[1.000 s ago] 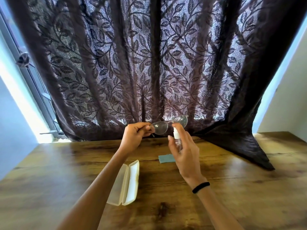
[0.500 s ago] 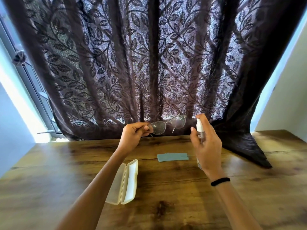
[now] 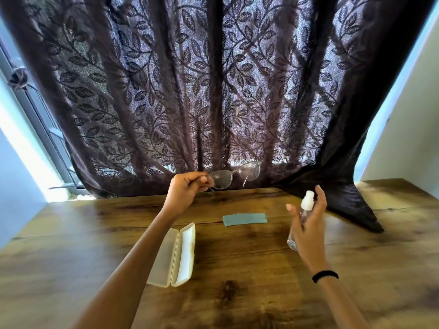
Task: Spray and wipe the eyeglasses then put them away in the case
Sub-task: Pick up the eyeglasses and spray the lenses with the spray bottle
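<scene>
Lower and rightward went the right hand (image 3: 308, 224) gripping one spray bottle (image 3: 305, 210), while the left hand (image 3: 187, 193) pinched one pair of eyeglasses (image 3: 235, 176).

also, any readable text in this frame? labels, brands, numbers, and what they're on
None readable.
Spray bottle in the right hand: clear body, white cap, no label visible.
Open case on the table: plain, no marking.
Cloth: plain.
Eyeglasses in the left hand: any print on the frame is too small to tell.
</scene>
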The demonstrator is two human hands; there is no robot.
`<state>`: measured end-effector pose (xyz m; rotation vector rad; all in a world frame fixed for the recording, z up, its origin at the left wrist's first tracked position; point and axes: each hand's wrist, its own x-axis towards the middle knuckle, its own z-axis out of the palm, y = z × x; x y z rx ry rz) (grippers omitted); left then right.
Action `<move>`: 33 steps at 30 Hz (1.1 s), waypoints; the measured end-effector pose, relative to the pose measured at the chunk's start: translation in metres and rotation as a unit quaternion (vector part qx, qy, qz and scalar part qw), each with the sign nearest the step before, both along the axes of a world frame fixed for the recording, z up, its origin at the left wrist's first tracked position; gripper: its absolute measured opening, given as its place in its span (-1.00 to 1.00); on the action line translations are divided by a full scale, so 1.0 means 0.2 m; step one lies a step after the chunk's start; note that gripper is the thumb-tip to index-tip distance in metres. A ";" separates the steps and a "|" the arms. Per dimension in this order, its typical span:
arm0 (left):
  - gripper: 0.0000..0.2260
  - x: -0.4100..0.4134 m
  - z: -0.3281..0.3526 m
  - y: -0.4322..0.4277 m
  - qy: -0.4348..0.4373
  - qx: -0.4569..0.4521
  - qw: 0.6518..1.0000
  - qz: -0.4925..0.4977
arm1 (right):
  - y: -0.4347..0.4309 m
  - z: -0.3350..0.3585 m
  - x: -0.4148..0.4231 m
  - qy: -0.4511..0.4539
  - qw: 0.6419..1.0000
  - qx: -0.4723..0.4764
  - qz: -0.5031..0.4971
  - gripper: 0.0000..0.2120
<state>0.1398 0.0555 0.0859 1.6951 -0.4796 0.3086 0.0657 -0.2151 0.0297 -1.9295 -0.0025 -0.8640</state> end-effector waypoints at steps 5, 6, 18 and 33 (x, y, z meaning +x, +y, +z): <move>-0.74 -0.01 -0.01 -0.01 0.003 0.000 1.000 -0.006 | -0.03 -0.13 -0.05 0.055 0.998 0.000 0.011 -0.35; -0.75 -0.01 -0.01 -0.01 0.002 -0.001 1.000 -0.007 | -0.03 -0.14 -0.06 0.060 0.998 0.003 0.007 -0.36; -0.72 -0.03 -0.03 0.02 0.005 0.000 1.000 -0.017 | -0.03 0.03 -0.04 -0.047 0.987 -0.104 -0.115 -0.64; -0.78 -0.06 -0.02 0.03 0.029 -0.027 0.997 -0.064 | 0.10 0.33 0.27 0.100 0.987 -0.001 0.124 -0.73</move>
